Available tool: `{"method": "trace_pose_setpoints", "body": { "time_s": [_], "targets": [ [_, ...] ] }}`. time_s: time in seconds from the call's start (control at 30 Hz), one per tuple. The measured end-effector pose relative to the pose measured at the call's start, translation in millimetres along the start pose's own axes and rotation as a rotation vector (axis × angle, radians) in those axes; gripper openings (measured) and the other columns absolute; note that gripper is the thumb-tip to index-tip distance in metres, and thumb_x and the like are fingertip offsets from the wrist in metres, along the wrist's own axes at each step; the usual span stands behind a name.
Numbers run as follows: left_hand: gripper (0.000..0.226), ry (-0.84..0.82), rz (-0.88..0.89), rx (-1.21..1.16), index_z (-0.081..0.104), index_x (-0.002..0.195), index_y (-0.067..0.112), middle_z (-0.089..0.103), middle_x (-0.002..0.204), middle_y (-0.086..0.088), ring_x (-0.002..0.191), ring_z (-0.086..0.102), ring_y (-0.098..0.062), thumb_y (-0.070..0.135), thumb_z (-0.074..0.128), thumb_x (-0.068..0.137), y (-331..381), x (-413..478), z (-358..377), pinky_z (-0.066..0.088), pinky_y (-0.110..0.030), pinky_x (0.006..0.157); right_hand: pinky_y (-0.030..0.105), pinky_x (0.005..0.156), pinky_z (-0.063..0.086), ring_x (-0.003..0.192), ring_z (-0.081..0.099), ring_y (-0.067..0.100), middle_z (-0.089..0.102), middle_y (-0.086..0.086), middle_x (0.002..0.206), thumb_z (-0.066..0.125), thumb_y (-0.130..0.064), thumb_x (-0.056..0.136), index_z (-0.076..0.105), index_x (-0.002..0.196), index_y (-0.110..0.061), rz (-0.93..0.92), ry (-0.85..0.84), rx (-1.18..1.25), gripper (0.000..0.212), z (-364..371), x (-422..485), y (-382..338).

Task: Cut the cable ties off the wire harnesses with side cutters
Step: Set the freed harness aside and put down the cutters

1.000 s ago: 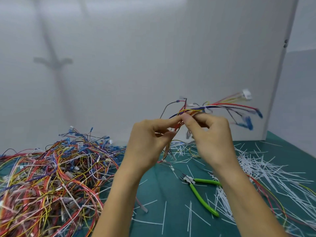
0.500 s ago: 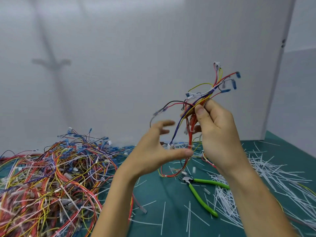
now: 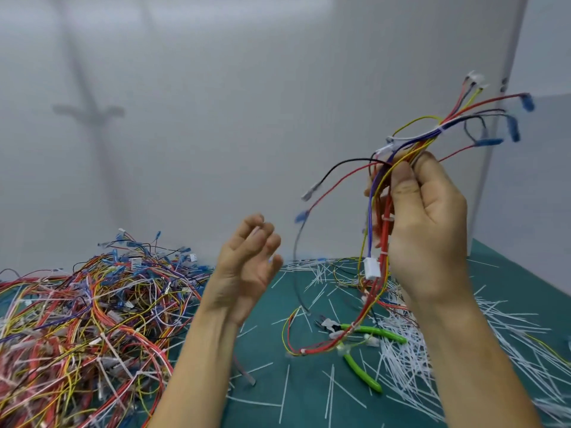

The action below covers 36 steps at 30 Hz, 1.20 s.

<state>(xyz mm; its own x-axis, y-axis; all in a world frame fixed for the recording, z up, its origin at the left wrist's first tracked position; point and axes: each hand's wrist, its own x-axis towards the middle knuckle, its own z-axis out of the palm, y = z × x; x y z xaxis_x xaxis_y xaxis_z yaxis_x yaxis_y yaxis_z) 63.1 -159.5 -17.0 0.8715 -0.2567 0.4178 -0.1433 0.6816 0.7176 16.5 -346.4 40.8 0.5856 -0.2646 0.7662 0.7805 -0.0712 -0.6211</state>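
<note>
My right hand [image 3: 428,230] grips a wire harness [image 3: 378,211] of red, yellow, blue and black wires, raised above the table at the right. White cable ties show on it near the top and by my palm. Its blue terminals fan out above my fingers, and a white connector [image 3: 371,268] hangs below. The lower wires loop down over the green-handled side cutters [image 3: 358,344], which lie on the green mat [image 3: 296,396]. My left hand [image 3: 247,270] hovers to the left of the harness with loosely curled fingers, holding nothing.
A large tangled pile of wire harnesses [image 3: 80,319] fills the left of the table. Several cut white cable ties [image 3: 448,350] litter the mat at the right and centre. A white wall [image 3: 247,103] stands close behind the table.
My left hand has let go of the harness and drawn away to the left. My right hand has lifted the harness higher and turned it upright, so its lower wires hang down.
</note>
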Motion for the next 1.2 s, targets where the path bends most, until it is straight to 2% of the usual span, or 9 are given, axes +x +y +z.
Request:
{"method": "trace_pose_setpoints", "body": {
  "time_s": [0.17,0.27,0.5,0.63,0.73,0.83,0.93,1.03,1.2],
  "targets": [
    [0.042,-0.251,-0.171,0.723,0.075,0.106,0.020,0.057,0.080,0.007,0.069,0.055,-0.006,0.013,0.082,0.065,15.5,-6.9,24.2,0.050,-0.020,0.058,0.019,0.039,0.031,0.039,0.037,0.011,0.044,0.009,0.060,0.042,-0.022,0.105,0.057,0.086,-0.018,0.027,-0.056,0.056,0.025,2.2,0.9,-0.6],
    [0.019,-0.350,-0.140,0.955,0.076,0.090,0.024,0.059,0.070,0.004,0.062,0.057,-0.004,0.012,0.081,0.077,2.0,-6.9,53.5,0.049,-0.021,0.056,0.018,0.038,0.028,0.036,0.035,0.010,0.048,-0.013,0.054,0.047,-0.022,0.104,0.061,0.086,-0.015,0.070,-0.093,0.092,0.023,10.2,-3.1,-0.4],
    [0.014,-0.298,-0.011,0.958,0.072,0.089,0.021,0.068,0.073,0.010,0.065,0.056,-0.005,0.009,0.077,0.082,-32.5,-5.1,72.6,0.051,-0.023,0.055,0.016,0.039,0.029,0.039,0.035,0.007,0.057,-0.011,0.057,0.051,-0.020,0.103,0.068,0.087,-0.015,0.107,0.020,0.004,0.024,-0.6,4.9,2.9],
    [0.046,-0.274,-0.150,0.864,0.063,0.116,0.028,0.059,0.078,0.000,0.061,0.061,-0.018,0.006,0.079,0.079,-57.7,-5.7,76.6,0.056,-0.031,0.056,0.029,0.049,0.032,0.046,0.037,0.011,0.057,-0.011,0.054,0.048,-0.021,0.102,0.065,0.073,-0.016,0.070,0.038,-0.193,0.034,-13.2,27.0,2.1],
    [0.025,-0.180,-0.021,0.716,0.068,0.100,0.014,0.061,0.073,-0.004,0.060,0.067,-0.018,-0.001,0.074,0.080,-73.0,-0.9,95.9,0.056,-0.026,0.059,0.042,0.057,0.034,0.057,0.040,0.032,0.057,0.008,0.057,0.048,-0.020,0.100,0.061,0.076,0.003,0.027,0.037,-0.313,0.036,-15.8,46.4,-1.7],
    [0.011,-0.143,-0.001,0.539,0.068,0.088,0.001,0.066,0.075,-0.008,0.061,0.067,-0.010,-0.007,0.070,0.081,-80.6,10.9,118.2,0.053,-0.018,0.060,0.043,0.060,0.042,0.059,0.044,0.026,0.055,0.020,0.065,0.047,-0.009,0.098,0.055,0.081,0.012,0.033,-0.054,-0.428,0.028,-13.2,68.0,-6.9],
    [0.013,-0.128,-0.108,0.294,0.067,0.093,0.002,0.070,0.078,-0.007,0.066,0.069,-0.011,-0.007,0.067,0.084,-87.7,23.5,137.9,0.055,-0.019,0.067,0.029,0.052,0.043,0.052,0.055,0.004,0.065,0.009,0.074,0.046,0.002,0.091,0.062,0.095,0.011,0.157,-0.247,-0.467,0.019,-17.0,95.2,-6.6],
    [0.015,-0.108,-0.206,0.146,0.065,0.091,0.005,0.073,0.075,-0.004,0.065,0.070,-0.011,-0.009,0.066,0.084,-98.1,34.1,143.9,0.056,-0.017,0.067,0.019,0.046,0.041,0.053,0.060,0.006,0.065,0.002,0.071,0.049,0.005,0.089,0.064,0.097,0.011,0.222,-0.323,-0.633,0.018,-28.3,119.3,11.6],
    [0.028,0.060,-0.562,0.154,0.066,0.116,0.003,0.076,0.102,-0.009,0.083,0.074,-0.015,0.000,0.067,0.088,-102.8,36.0,100.6,0.057,-0.020,0.068,0.041,0.074,0.054,0.075,0.057,0.023,0.071,0.027,0.097,0.057,0.006,0.082,0.072,0.089,0.001,0.427,-0.369,-0.863,0.018,-55.5,111.6,91.6]
  ]
}}
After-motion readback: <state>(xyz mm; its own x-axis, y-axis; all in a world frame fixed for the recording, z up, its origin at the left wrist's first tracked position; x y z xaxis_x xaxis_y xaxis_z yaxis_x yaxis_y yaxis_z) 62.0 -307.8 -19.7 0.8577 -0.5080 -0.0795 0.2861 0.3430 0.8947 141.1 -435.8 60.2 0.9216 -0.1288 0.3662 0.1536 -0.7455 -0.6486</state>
